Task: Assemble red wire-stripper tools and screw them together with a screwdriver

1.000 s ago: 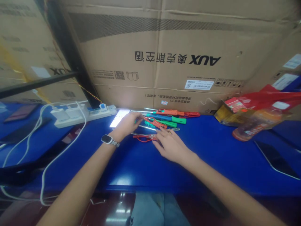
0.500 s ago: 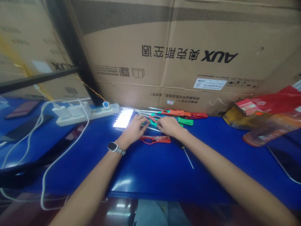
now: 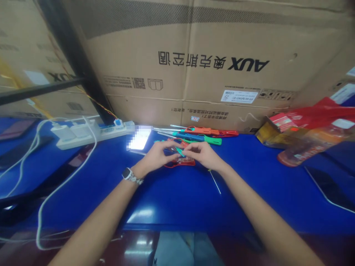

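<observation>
- Just above the frame's centre, the left hand [image 3: 156,157] and right hand [image 3: 203,155] meet fingertip to fingertip, both pinched narrow on a small green piece [image 3: 180,151].
- That piece is held just over a red lighter casing [image 3: 185,162] lying on the blue table [image 3: 249,192].
- A thin metal rod [image 3: 215,181] lies just below the right wrist.
- A pile of long-neck lighters [image 3: 202,136] lies behind the hands, near the cardboard box [image 3: 194,55].
- A lit phone [image 3: 138,140] is left of the pile.

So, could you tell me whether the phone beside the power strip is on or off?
On: the phone lies face up, its screen glowing bright white.
</observation>
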Tool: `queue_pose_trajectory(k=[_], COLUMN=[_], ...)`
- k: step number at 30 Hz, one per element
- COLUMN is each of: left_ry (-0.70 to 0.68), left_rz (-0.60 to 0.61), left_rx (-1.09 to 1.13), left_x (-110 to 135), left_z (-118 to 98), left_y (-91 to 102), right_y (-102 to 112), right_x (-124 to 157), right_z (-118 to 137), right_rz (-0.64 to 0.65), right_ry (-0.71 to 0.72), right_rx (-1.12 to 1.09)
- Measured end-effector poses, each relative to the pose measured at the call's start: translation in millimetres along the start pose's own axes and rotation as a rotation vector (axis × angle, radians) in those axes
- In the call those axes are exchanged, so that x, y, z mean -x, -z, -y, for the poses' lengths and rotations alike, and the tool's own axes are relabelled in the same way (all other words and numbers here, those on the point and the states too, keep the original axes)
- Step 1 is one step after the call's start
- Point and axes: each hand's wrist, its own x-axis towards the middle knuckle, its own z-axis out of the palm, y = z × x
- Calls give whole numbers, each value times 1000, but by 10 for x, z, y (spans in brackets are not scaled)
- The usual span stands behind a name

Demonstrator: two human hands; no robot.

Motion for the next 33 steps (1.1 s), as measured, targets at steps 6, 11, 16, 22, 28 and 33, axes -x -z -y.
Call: queue_pose_trajectory(k=[6,11,16,22,28,33], left_ry=[181,174,176,123,168,41], left_rz=[19,-48,-166,-155,-114,-38], left_rx=[179,270,430,298,290,48], left_x=[5,18,-1,-6,-9,26], left_z=[-52,-48,-86,-146,-90,-54], left_y=[48,3,-150,-266,-164,-83], right_y=[-84,-183,-255,-330,-337,-340], right_x=[55,106,110,110,142,123], right_z=[-51,-42,-81,-97,-5,-19], right_rz=[-72,-177,-166,-252,-253,-335], right_ry=[35,112,101,104,126,112], right_rx=[-49,169,156,198,204,117])
